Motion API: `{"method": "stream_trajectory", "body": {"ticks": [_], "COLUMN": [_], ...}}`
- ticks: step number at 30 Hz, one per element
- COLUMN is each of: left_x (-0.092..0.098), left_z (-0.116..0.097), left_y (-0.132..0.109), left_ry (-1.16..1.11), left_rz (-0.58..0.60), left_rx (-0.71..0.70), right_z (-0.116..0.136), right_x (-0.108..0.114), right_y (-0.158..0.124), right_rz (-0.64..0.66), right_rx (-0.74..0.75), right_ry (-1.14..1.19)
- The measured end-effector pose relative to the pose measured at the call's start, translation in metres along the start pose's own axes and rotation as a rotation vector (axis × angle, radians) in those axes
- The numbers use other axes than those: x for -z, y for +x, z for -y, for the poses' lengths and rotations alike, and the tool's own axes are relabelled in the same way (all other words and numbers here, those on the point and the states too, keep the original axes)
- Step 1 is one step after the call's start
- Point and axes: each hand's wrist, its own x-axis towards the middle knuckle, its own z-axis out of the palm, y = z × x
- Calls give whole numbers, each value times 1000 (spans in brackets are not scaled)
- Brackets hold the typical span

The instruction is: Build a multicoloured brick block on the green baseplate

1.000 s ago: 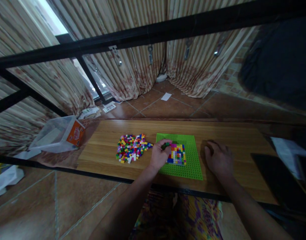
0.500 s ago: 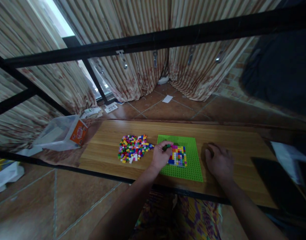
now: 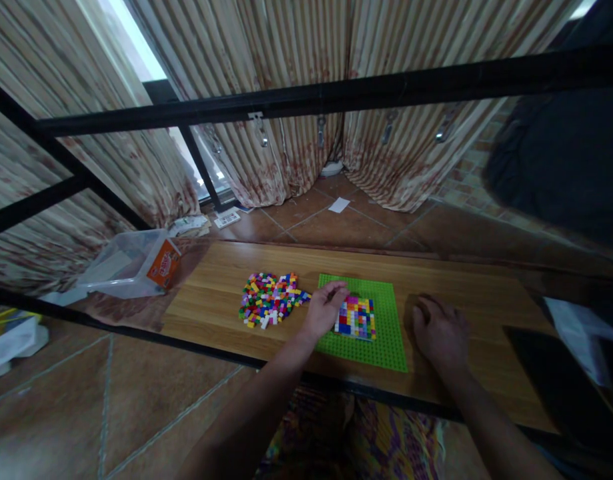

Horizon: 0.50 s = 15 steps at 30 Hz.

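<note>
My left hand [image 3: 324,312] is over the upper left part of a block of small multicoloured toy bricks [image 3: 357,319]. Its fingers are bent and pressed together; whatever may be between the fingertips is hidden. The brick block stands on a green studded baseplate [image 3: 386,347]. Just left of my hand spreads a pile of loose toy bricks [image 3: 269,301] in many colours. My right hand [image 3: 442,335] rests on the wooden tabletop to the right of the baseplate, holding nothing, its fingers loosely curved and the thumb apart.
The long wooden table [image 3: 211,293] has a dark front edge. A clear plastic box [image 3: 129,267] with an orange label stands past its left end. On the right lies a dark flat object [image 3: 551,367] beside white sheets [image 3: 573,327]. A black metal bar [image 3: 306,100] crosses beyond the table.
The fingers of my left hand have drawn closer together over the block's upper left corner. My right hand stays on the table. The whole view has shifted slightly.
</note>
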Motion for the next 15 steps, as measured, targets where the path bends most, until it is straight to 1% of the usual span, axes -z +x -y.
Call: {"method": "stream_trajectory", "body": {"ticks": [4, 11, 15], "left_x": [-6, -10, -11], "left_z": [7, 10, 12], "left_y": [0, 0, -3], "left_ry": [97, 88, 118], "left_rz": [-40, -57, -50], "left_rx": [-83, -105, -91], "right_z": [-1, -6, -7], "right_x": [0, -3, -3], "right_y": [-1, -2, -1], "right_rz": [-4, 3, 18], "right_rx": [-6, 4, 12], "right_ry": [-14, -9, -14]}}
